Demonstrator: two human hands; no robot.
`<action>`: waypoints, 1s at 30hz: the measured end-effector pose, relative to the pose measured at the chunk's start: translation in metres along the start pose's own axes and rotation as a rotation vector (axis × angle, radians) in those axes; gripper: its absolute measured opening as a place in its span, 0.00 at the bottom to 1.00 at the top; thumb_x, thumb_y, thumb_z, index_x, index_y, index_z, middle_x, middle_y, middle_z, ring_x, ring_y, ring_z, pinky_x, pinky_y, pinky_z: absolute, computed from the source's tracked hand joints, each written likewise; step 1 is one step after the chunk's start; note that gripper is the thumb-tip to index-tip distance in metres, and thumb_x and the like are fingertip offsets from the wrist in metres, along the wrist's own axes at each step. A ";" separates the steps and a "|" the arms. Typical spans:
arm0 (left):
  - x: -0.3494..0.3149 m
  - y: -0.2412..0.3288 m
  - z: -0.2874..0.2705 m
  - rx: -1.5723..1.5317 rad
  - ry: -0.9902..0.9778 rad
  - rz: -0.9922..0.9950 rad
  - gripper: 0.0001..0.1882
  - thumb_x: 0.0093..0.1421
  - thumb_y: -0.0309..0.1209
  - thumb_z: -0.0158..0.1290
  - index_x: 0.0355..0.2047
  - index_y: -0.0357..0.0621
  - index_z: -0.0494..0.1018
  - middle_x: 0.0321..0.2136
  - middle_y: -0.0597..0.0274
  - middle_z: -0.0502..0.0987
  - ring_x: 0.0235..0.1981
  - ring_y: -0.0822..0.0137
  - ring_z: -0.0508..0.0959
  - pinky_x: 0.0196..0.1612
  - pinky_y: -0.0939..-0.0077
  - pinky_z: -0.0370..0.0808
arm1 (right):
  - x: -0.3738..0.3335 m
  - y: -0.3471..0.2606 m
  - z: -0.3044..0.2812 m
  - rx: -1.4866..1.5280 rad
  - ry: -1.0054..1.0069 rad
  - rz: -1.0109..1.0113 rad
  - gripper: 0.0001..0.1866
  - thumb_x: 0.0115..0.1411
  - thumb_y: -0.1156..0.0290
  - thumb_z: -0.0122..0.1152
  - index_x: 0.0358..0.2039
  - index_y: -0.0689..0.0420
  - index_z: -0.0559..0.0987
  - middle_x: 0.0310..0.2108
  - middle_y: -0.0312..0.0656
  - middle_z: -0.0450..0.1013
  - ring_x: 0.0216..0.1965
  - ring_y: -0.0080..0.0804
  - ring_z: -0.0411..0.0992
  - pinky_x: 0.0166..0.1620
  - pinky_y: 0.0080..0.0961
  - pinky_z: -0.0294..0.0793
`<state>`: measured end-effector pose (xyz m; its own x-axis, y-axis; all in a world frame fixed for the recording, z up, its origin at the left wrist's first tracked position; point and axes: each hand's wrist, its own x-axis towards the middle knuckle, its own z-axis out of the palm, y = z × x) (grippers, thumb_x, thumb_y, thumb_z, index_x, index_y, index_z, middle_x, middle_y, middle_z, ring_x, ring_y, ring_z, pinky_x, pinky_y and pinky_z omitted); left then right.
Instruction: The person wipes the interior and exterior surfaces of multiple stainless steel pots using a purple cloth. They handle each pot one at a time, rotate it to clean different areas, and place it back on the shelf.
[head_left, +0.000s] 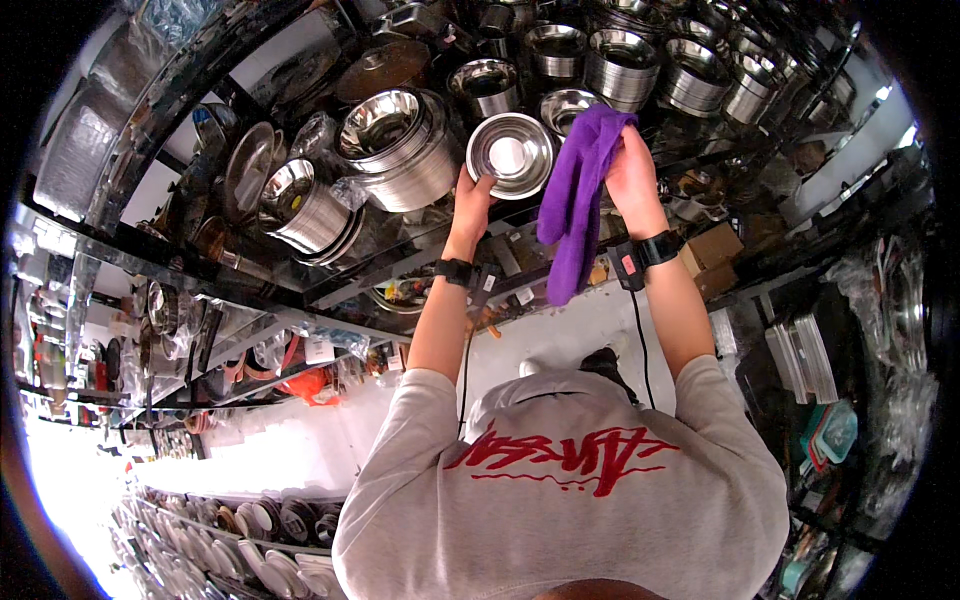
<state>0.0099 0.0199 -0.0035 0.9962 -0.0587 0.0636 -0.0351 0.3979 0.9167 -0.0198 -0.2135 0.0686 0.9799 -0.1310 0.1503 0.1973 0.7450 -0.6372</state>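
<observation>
My left hand [473, 205] grips the near left rim of a shiny steel bowl [510, 155], its thumb over the edge. The bowl's round inside faces up toward me. To its right, my right hand [632, 180] is closed on a purple cloth [580, 190], which hangs down in long folds beside the bowl. Part of the cloth covers another steel bowl [568, 108] behind it. Black bands with small boxes and cables sit on both wrists.
Stacked steel bowls [622, 70] fill the shelf ahead, with a large stack [400, 150] at left and a smaller stack [305, 210] beyond it. A cardboard box [712, 248] lies to the right. Shelves of plates [270, 565] stand at lower left.
</observation>
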 end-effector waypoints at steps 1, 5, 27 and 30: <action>0.001 -0.001 -0.002 0.008 -0.015 -0.004 0.23 0.57 0.23 0.45 0.54 0.40 0.61 0.45 0.62 0.72 0.42 0.70 0.74 0.38 0.76 0.75 | -0.001 0.000 0.005 0.019 -0.043 -0.029 0.12 0.65 0.69 0.44 0.42 0.60 0.73 0.41 0.41 0.74 0.44 0.30 0.71 0.49 0.28 0.69; 0.003 -0.005 -0.005 0.031 -0.040 -0.013 0.22 0.57 0.24 0.47 0.53 0.42 0.62 0.44 0.63 0.72 0.42 0.70 0.74 0.38 0.74 0.75 | -0.011 0.009 0.043 -0.013 -0.083 -0.157 0.10 0.65 0.73 0.45 0.45 0.60 0.70 0.44 0.39 0.71 0.47 0.28 0.68 0.54 0.25 0.65; 0.000 -0.008 -0.003 0.006 -0.079 0.068 0.17 0.65 0.29 0.44 0.52 0.35 0.62 0.46 0.60 0.71 0.46 0.69 0.71 0.50 0.77 0.67 | -0.014 0.100 0.036 -1.466 -0.633 -0.699 0.29 0.62 0.72 0.48 0.62 0.66 0.55 0.63 0.55 0.52 0.62 0.50 0.55 0.63 0.36 0.54; 0.004 -0.007 -0.005 0.016 -0.090 0.117 0.17 0.64 0.28 0.44 0.52 0.35 0.63 0.45 0.61 0.71 0.44 0.70 0.71 0.48 0.77 0.69 | -0.004 0.100 0.025 -1.741 -0.644 -0.687 0.27 0.61 0.70 0.47 0.59 0.66 0.59 0.63 0.54 0.52 0.60 0.50 0.58 0.61 0.38 0.57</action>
<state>0.0141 0.0211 -0.0118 0.9742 -0.0950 0.2047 -0.1524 0.3923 0.9071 -0.0043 -0.1218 0.0231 0.6655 0.4455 0.5989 0.6734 -0.7044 -0.2243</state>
